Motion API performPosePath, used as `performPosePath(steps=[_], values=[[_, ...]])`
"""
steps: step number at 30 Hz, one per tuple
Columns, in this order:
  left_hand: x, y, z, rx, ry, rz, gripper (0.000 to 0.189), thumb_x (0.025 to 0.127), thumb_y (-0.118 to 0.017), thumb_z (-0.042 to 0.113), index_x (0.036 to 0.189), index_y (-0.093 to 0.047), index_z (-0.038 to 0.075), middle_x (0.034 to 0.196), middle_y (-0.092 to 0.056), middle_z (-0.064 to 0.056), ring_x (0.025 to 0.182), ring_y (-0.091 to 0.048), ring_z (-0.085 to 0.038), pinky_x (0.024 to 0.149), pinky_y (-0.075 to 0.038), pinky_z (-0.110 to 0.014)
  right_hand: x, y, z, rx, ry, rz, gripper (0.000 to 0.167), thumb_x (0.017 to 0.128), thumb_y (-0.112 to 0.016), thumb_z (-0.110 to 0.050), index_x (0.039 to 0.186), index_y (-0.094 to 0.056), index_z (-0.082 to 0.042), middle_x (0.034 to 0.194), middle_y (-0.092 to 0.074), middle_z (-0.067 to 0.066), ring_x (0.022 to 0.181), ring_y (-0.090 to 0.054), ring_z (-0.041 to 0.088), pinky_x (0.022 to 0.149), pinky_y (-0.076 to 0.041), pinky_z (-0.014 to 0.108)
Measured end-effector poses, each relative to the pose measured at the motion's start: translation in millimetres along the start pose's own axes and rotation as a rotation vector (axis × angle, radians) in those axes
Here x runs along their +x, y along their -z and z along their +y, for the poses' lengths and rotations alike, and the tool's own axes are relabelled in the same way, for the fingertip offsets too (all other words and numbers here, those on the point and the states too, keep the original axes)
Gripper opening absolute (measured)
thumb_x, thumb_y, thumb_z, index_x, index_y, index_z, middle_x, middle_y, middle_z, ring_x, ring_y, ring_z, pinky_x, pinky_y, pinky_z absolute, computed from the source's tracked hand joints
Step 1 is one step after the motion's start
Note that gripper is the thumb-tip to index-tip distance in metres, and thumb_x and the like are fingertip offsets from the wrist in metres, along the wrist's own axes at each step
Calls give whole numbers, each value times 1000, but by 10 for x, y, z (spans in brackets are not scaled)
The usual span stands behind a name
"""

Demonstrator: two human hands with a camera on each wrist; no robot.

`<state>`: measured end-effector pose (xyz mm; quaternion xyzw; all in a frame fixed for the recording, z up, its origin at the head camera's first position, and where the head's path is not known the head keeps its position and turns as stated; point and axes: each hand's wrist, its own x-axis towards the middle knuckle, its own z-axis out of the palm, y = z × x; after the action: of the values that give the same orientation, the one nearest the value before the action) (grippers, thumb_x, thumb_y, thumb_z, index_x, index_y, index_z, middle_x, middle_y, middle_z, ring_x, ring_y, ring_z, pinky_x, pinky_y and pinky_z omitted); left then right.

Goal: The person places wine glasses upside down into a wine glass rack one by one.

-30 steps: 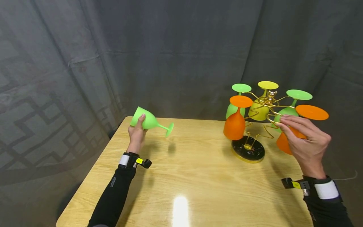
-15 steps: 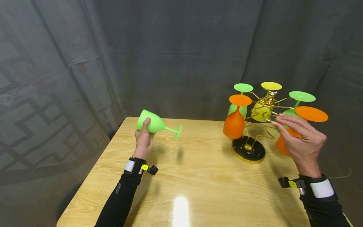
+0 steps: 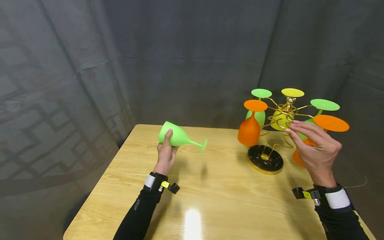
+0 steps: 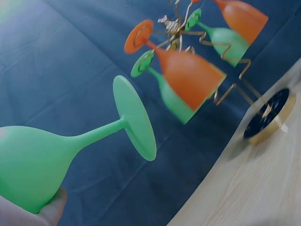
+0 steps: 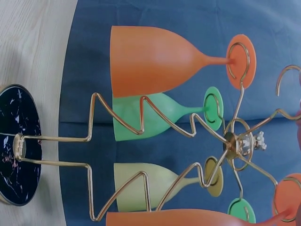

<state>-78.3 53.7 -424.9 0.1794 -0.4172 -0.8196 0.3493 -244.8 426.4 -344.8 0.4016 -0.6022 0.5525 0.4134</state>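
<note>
My left hand (image 3: 165, 154) grips a light green goblet (image 3: 177, 136) round its bowl, above the left part of the table. The goblet lies tilted, with its stem and foot pointing right towards the rack. With thumb and fingertips, my right hand (image 3: 319, 148) pinches an arm of the gold wire glass rack (image 3: 283, 107), near an open hook (image 5: 281, 77) that bears no glass. Several goblets hang upside down by their feet from the other hooks: an orange goblet (image 3: 249, 131) at left, another orange goblet (image 3: 331, 123) beside my right hand, plus green ones and a yellow goblet (image 3: 292, 92).
The rack stands on a round black base (image 3: 265, 156) with a gold rim, at the right of the wooden table (image 3: 222, 200). Behind the table hangs a dark grey curtain (image 3: 186, 66). Orange and green bowls crowd the rack's left side.
My left hand has carried the green goblet right and slightly nearer. My right hand has shifted a little left with the pinched arm, and the rack's top with its goblets has turned slightly.
</note>
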Motion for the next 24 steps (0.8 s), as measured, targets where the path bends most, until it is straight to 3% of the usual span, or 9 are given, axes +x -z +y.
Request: performPosePath(steps=[7, 24], values=[[-90, -173, -191, -59, 36, -18, 46, 100, -68, 32, 138, -52, 11, 133, -59, -6, 124, -61, -19, 112, -52, -37, -7, -67, 37, -38, 4, -5, 23, 78, -89, -3, 94, -79, 9, 96, -75, 30, 107, -71, -1, 104, -53, 21], [-258, -457, -480, -135, 147, -1, 60, 97, -71, 40, 141, -46, 9, 140, -53, -10, 133, -56, -25, 116, -48, -41, -50, -202, 116, -59, -6, 21, 20, 76, -88, 2, 93, -81, 7, 94, -74, 31, 105, -70, -3, 103, -53, 19]])
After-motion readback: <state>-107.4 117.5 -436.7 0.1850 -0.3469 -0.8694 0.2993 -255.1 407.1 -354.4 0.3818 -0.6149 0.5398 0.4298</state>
